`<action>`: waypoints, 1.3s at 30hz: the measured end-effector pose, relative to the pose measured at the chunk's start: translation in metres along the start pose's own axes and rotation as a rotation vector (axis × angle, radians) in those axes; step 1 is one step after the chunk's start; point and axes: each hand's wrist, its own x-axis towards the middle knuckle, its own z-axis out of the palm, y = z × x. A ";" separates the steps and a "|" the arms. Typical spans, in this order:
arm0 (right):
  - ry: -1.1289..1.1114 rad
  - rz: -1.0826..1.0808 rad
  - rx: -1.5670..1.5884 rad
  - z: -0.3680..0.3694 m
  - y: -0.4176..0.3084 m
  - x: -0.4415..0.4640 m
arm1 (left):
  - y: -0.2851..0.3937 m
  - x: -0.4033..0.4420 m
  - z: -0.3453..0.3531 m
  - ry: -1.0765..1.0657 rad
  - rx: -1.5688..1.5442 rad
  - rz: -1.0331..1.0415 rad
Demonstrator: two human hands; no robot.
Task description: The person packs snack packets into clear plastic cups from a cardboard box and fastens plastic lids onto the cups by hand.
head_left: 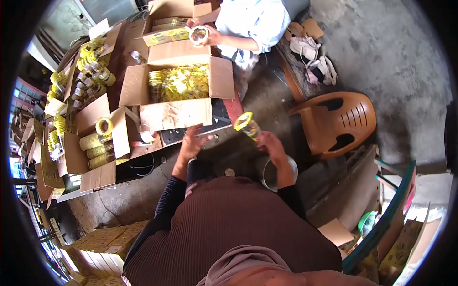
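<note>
My right hand (272, 147) is closed around the lower end of a clear jar (248, 126) with a yellow rim, tilted up and to the left. Its contents are too blurred to make out. Empty, with fingers spread, my left hand (192, 143) hovers by the table's front edge. Beyond it sits an open cardboard box (175, 114) filled with yellow-printed wrappers and a stack of yellow rings. A roll of tape (148, 137) lies left of my left hand.
Across the table a co-worker's hands (205, 35) hold a white-rimmed jar. An open carton (76, 152) with stacked yellow rolls stands at left, near several jars (90, 81). A brown plastic chair (334, 124) is at right; a bucket (292, 167) is below my right hand.
</note>
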 end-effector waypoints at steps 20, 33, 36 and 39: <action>-0.085 -0.730 -0.791 0.277 -0.082 0.107 | 0.021 0.099 -0.158 -0.154 0.225 0.537; -0.438 -0.930 -1.323 0.335 -0.095 0.145 | 0.033 0.100 -0.206 -0.368 0.348 0.218; -0.574 -0.901 -1.329 0.338 -0.100 0.152 | 0.026 0.098 -0.211 -0.379 0.350 0.206; -0.678 -1.003 -1.207 0.340 -0.100 0.160 | 0.020 0.093 -0.217 -0.453 -0.192 0.104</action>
